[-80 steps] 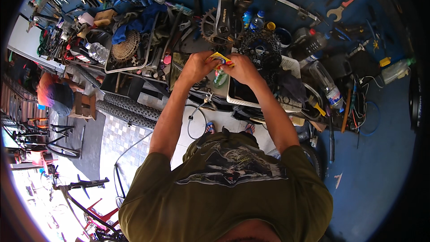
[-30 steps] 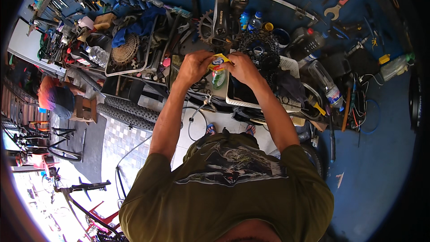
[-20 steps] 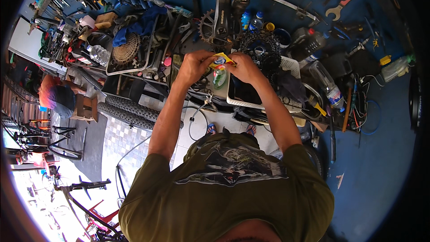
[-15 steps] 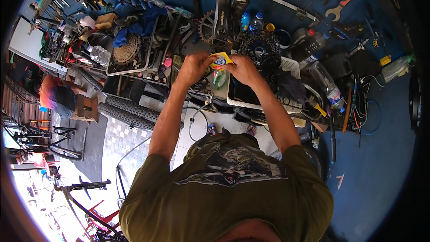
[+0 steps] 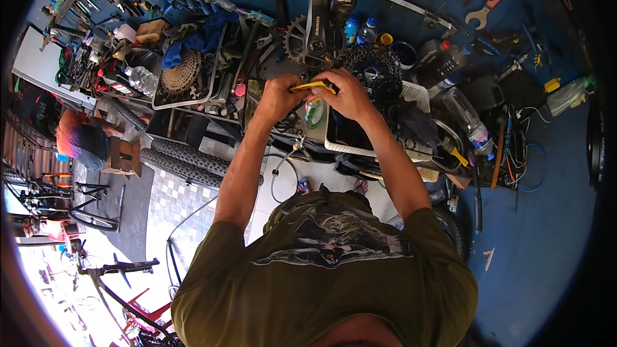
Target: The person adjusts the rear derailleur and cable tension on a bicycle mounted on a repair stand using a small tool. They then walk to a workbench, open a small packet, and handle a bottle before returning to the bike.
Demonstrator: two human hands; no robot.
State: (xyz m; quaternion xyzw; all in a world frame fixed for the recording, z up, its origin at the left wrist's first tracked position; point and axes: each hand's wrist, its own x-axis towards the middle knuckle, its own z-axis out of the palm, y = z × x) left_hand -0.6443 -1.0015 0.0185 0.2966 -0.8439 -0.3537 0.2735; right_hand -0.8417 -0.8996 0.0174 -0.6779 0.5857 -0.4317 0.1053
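Both hands pinch a small yellow packet (image 5: 312, 86) between them, above the near edge of the workbench. My left hand (image 5: 278, 97) has its left end and my right hand (image 5: 350, 95) its right end. The packet shows as a narrow strip, so its printed face is mostly out of sight. Just below it stands a clear bottle with green on it (image 5: 314, 113), partly covered by the hands. Beyond the hands is a bicycle crank arm with a toothed chainring (image 5: 297, 42).
Right of my hands, a white plastic basket (image 5: 360, 148) sits beside black sprockets (image 5: 373, 72). At left, a metal tray (image 5: 212, 83) holds a large cassette (image 5: 182, 71) and blue cloth (image 5: 193, 48). Tyres (image 5: 183, 162) lie lower left; another person (image 5: 80, 138) is at far left.
The yellow packet has tipped from showing its printed face to nearly edge-on. My right-hand fingers have shifted slightly up around its end, while both arms stay nearly in place.
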